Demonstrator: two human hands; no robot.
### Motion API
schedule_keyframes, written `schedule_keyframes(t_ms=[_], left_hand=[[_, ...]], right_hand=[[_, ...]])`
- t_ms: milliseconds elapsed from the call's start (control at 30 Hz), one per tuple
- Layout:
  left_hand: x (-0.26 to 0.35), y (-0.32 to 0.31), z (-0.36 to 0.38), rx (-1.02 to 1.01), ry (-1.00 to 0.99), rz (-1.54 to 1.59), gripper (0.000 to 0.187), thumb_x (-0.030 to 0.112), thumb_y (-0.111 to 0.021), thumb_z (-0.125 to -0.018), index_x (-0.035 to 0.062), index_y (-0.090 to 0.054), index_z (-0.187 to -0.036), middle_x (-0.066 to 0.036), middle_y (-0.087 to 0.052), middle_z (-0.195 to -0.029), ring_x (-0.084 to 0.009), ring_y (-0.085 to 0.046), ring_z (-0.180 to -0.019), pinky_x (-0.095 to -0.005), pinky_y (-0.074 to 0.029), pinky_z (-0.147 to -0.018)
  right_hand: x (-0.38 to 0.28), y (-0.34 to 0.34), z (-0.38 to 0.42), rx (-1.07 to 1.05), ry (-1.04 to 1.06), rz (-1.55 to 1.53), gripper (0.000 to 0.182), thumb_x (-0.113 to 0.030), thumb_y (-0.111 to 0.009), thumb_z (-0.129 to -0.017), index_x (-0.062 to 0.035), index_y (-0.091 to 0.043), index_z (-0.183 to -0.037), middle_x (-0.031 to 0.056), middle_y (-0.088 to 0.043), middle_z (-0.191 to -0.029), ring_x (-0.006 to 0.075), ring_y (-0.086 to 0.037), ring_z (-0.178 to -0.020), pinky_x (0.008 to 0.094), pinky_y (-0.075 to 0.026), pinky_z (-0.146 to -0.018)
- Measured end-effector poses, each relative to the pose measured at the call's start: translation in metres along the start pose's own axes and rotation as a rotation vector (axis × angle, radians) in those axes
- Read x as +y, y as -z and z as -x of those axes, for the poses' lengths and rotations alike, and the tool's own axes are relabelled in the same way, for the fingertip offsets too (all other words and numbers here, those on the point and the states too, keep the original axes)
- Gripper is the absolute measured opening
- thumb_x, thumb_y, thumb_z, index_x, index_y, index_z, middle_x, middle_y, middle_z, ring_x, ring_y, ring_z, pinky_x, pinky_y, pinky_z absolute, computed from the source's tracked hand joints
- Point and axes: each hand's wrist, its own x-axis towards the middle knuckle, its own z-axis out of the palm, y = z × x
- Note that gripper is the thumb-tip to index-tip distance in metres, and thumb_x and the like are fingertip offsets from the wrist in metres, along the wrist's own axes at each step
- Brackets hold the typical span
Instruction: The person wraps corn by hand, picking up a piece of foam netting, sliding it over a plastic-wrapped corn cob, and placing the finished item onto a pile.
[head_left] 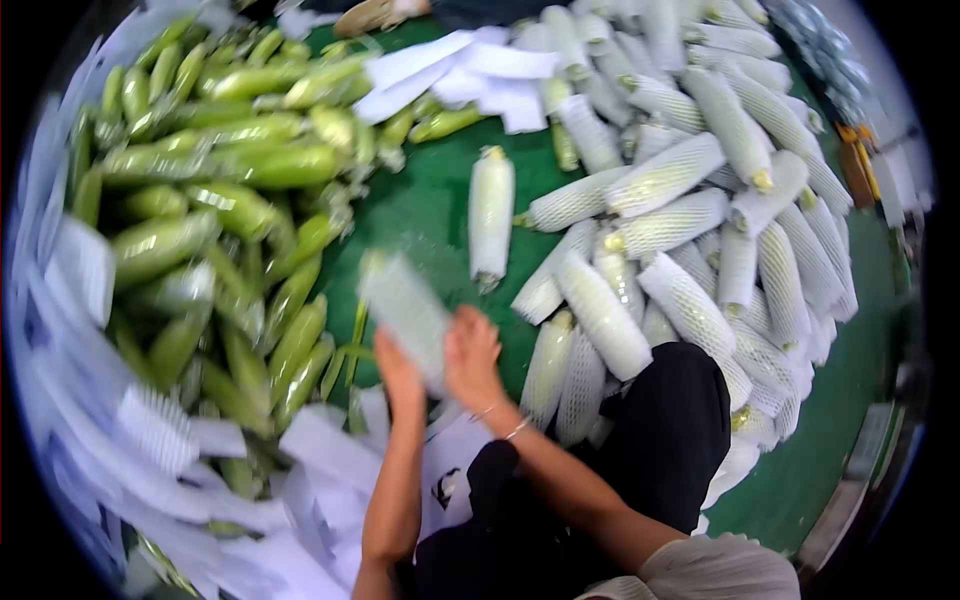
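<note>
A corn ear in a white foam net sleeve is blurred by motion between my two hands. My left hand lies along its lower left side, my right hand against its right side, with the fingers bent. The sleeved ear tilts, its yellowish end up and to the left. Just beyond my hands, another pale wrapped ear lies upright in the view on the green floor. Green leaf strips lie beside my left hand.
Green corn ears in clear plastic are heaped at the left. Many net-sleeved ears are piled at the right. Flat white sleeves lie at the top and around my legs. Part of another person's foot shows at the top edge.
</note>
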Motion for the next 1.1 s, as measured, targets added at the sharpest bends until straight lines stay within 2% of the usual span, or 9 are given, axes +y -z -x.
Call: schedule_keyframes(t_ms=[100,133,200,333,433,600,800,967,1100], left_hand=[[0.083,-0.078,-0.005,-0.215,0.057,-0.073,0.032,0.019,-0.038,-0.097,-0.0041,-0.053,-0.114,-0.022,-0.061,-0.106,-0.0316,-0.059,-0.098,-0.04,-0.046,-0.088],[0.098,-0.101,-0.001,-0.172,-0.27,-0.061,0.031,0.019,-0.039,-0.096,-0.004,-0.053,-0.111,-0.025,-0.06,-0.104,-0.0355,-0.059,-0.096,-0.0418,-0.045,-0.088],[0.124,-0.101,0.02,-0.353,-0.205,-0.058,0.034,0.024,-0.052,-0.09,-0.0021,-0.053,-0.112,-0.024,-0.058,-0.109,-0.037,-0.055,-0.102,-0.0442,-0.041,-0.091],[0.09,0.001,0.056,-0.504,-0.308,-1.006,0.05,0.034,-0.072,-0.071,0.0088,-0.058,-0.111,-0.017,-0.051,-0.113,-0.0358,-0.043,-0.111,-0.0478,-0.033,-0.09],[0.071,0.087,0.105,-0.483,-0.28,-1.096,0.051,0.033,-0.074,-0.069,0.0113,-0.06,-0.112,-0.017,-0.051,-0.112,-0.0358,-0.044,-0.109,-0.0461,-0.035,-0.088],[0.09,0.148,0.149,-0.437,-0.122,-1.029,0.048,0.031,-0.075,-0.068,0.0131,-0.061,-0.11,-0.014,-0.052,-0.109,-0.0319,-0.048,-0.105,-0.044,-0.036,-0.085],[0.095,0.178,0.159,-0.773,-0.034,-0.919,0.039,0.023,-0.07,-0.07,0.0148,-0.063,-0.108,-0.01,-0.056,-0.102,-0.0274,-0.053,-0.098,-0.0394,-0.039,-0.082],[0.122,0.193,0.172,-0.338,0.02,-0.784,0.035,0.016,-0.068,-0.071,0.0076,-0.061,-0.104,-0.013,-0.056,-0.104,-0.033,-0.057,-0.091,-0.042,-0.046,-0.075],[0.117,0.236,0.178,0.065,0.231,-1.037,0.037,0.017,-0.065,-0.072,0.0022,-0.06,-0.105,-0.021,-0.059,-0.103,-0.0396,-0.059,-0.084,-0.0443,-0.05,-0.07]], right_hand=[[-0.032,0.091,-0.069,-0.24,-0.376,-0.132,0.032,-0.014,-0.046,-0.091,-0.0007,-0.051,-0.12,0.0193,-0.053,-0.116,0.0346,-0.049,-0.111,0.0421,-0.038,-0.096],[0.053,0.094,-0.097,-0.278,0.068,-0.036,0.034,-0.013,-0.043,-0.094,-0.0027,-0.05,-0.125,0.0169,-0.058,-0.107,0.033,-0.052,-0.107,0.0417,-0.039,-0.096],[-0.021,0.156,-0.152,-0.101,-0.306,-0.028,0.072,-0.047,-0.067,-0.08,0.004,-0.047,-0.127,0.022,-0.06,-0.108,0.0316,-0.058,-0.101,0.0397,-0.045,-0.088],[0.03,0.2,-0.246,0.233,0.456,0.82,0.057,-0.03,-0.072,-0.074,-0.0024,-0.048,-0.119,0.0233,-0.058,-0.1,0.0423,-0.056,-0.089,0.0457,-0.046,-0.077],[-0.009,0.147,-0.193,0.195,0.718,1.037,0.046,-0.019,-0.069,-0.072,-0.0031,-0.052,-0.112,0.0208,-0.055,-0.094,0.0393,-0.054,-0.085,0.0464,-0.045,-0.074],[-0.019,0.013,0.023,-0.989,0.354,-0.015,0.058,-0.035,-0.071,-0.077,0.0,-0.05,-0.118,0.0209,-0.056,-0.099,0.0371,-0.055,-0.094,0.0451,-0.045,-0.082],[-0.066,-0.051,0.043,-1.098,0.19,0.137,0.071,-0.041,-0.073,-0.075,-0.0008,-0.042,-0.124,0.0189,-0.059,-0.101,0.0399,-0.06,-0.088,0.0428,-0.049,-0.073],[-0.048,0.004,0.029,-1.334,-0.082,-0.005,0.079,-0.043,-0.078,-0.07,-0.0017,-0.041,-0.126,0.0184,-0.057,-0.103,0.0331,-0.06,-0.09,0.0391,-0.05,-0.078],[-0.065,0.065,0.026,-1.529,0.169,-0.348,0.083,-0.029,-0.082,-0.068,-0.0046,-0.038,-0.134,0.0142,-0.048,-0.116,0.0256,-0.055,-0.097,0.0365,-0.048,-0.083]])
